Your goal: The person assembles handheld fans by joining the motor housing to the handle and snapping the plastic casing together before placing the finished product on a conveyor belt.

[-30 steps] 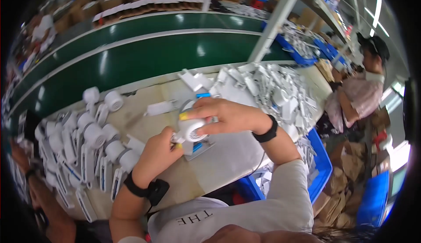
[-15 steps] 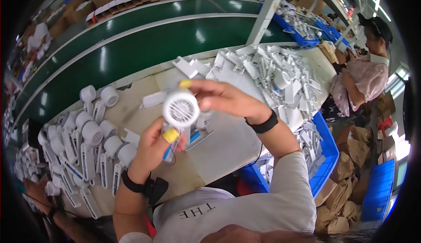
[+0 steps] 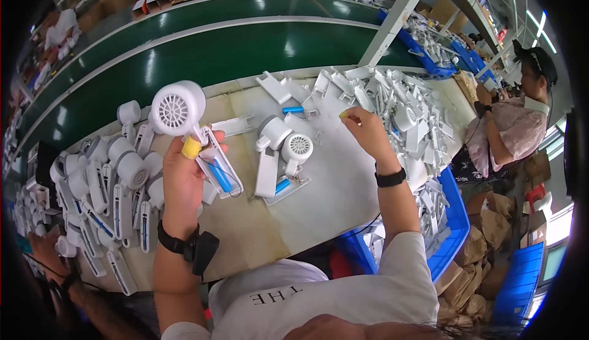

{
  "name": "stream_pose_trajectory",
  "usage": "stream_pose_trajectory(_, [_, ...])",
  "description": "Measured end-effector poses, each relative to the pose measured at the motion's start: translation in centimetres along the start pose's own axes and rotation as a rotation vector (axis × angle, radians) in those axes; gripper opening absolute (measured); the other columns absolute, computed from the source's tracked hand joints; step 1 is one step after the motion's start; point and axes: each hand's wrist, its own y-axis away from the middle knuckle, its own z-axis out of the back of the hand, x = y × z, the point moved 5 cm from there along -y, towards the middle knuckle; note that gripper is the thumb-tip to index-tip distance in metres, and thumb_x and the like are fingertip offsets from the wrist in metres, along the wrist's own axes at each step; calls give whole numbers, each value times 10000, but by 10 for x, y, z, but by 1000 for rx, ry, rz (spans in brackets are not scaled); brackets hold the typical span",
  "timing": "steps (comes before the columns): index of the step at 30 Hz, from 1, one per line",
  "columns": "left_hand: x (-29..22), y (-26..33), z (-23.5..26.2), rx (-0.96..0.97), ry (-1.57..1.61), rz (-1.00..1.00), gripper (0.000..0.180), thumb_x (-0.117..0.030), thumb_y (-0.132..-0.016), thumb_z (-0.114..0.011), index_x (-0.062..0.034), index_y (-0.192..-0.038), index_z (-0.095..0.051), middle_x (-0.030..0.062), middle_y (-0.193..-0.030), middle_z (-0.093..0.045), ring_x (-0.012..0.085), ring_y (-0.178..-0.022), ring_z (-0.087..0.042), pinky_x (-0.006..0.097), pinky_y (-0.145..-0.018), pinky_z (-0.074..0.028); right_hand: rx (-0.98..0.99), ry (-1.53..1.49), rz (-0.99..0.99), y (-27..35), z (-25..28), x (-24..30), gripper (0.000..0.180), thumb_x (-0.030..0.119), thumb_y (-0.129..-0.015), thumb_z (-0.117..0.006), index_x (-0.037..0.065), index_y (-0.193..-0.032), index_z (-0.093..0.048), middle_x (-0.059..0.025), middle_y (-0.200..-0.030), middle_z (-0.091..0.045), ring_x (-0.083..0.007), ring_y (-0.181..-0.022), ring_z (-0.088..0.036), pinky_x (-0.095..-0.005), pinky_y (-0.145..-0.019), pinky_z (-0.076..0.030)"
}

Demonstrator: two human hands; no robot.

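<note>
My left hand (image 3: pixel 184 183), a yellow finger cot on its thumb, is closed round a white handheld fan (image 3: pixel 178 108). The fan's round grille faces up, and its opened handle shows a blue battery (image 3: pixel 219 175) and thin wires. My right hand (image 3: pixel 371 134) is over the table beside a heap of white plastic parts (image 3: pixel 399 97). Its fingers are curled together, yellow at one tip; anything between them is too small to make out. Between my hands lie a grey-backed fan (image 3: pixel 274 131) and another fan (image 3: pixel 298 148), with a second blue battery (image 3: pixel 282 186) beside them.
Many assembled fans (image 3: pixel 126 168) are piled at the left, where another person's hand (image 3: pixel 46 257) reaches in. A blue crate (image 3: pixel 457 229) of white parts stands at the lower right. A green conveyor (image 3: pixel 245 51) runs behind the table. A co-worker (image 3: pixel 509 119) is at the far right.
My left hand has carried the fan up and to the left, and its opened handle has come into view. My right hand has left the fan and moved right, toward the heap.
</note>
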Motion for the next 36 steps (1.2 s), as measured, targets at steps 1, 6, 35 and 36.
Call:
stream_pose_trajectory(1, [2, 1, -8, -72, 2, 10, 334, -243, -889, -531, -23, -1139, -512, 150, -986, -636, 191, -826, -642, 197, -548, -457, 8, 46, -11, -4, -1, -12, 172, 103, -796, -590, -16, -915, -623, -126, -785, -641, -211, -692, -607, -288, -639, -470])
stream_pose_trajectory(6, [11, 2, -12, -2, -4, 31, 306, -172, -880, -543, -14, -1141, -511, 177, -1048, -612, 191, -880, -632, 197, -507, -471, 164, 31, 94, -8, -33, -6, 206, 171, -760, -618, 39, -917, -630, -140, -855, -632, -284, -789, -612, -347, -689, -481])
stream_pose_trajectory(35, [56, 8, -9, -17, 360, 184, 356, -240, -886, -506, -63, -1193, -462, 86, -1192, -522, 215, -1036, -539, 395, -892, -454, 677, 209, 509, 45, -27, -8, 577, 66, -674, -665, 93, -1222, -488, -123, -1213, -466, -306, -1107, -470, -340, -892, -430])
stream_pose_trajectory(36, [54, 8, -9, -16, 347, 184, 355, -244, -889, -504, -64, -1192, -462, 85, -1190, -524, 213, -1039, -538, 396, -893, -453, 674, 209, 518, 45, -25, -7, 577, 66, -674, -665, 93, -1222, -488, -123, -1213, -466, -306, -1107, -470, -340, -892, -430])
